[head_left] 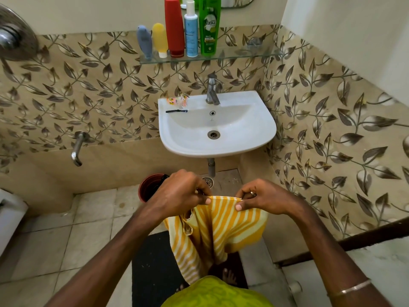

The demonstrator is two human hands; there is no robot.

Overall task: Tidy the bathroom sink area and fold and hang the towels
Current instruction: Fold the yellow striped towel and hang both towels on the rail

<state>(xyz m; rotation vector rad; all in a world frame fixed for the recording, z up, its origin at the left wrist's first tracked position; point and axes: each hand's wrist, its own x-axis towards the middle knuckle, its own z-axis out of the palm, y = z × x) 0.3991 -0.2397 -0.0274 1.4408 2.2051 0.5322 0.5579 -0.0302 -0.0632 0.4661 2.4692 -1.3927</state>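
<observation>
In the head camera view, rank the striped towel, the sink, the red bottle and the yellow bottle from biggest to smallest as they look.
1. Sink
2. Striped towel, though it hangs nearer the camera and is bunched, so this is unsure
3. Red bottle
4. Yellow bottle

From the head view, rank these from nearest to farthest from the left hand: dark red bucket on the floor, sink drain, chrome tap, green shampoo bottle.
From the left hand:
1. Dark red bucket, just beside it on the floor.
2. Sink drain, in the basin above.
3. Chrome tap, at the basin's back.
4. Green shampoo bottle, on the glass shelf.
</observation>
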